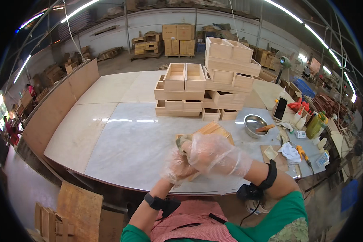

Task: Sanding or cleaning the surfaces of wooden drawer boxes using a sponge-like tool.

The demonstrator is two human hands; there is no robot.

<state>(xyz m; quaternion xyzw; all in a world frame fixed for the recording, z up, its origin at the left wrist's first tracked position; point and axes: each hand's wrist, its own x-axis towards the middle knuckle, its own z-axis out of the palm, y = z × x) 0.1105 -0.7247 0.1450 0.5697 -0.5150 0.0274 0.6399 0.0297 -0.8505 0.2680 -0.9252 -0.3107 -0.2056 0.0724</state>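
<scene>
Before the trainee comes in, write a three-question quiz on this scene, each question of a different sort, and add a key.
1. True or false: the green container stands to the right of both the left grip and the right grip.

2. Choose one. Compared with the grips, the stacked wooden boxes stand:
a) closer to the person
b) farther from the person
c) at the same distance

3. What covers the two grips?

Key:
1. True.
2. b.
3. Clear plastic gloves, loose and wrinkled.
</scene>
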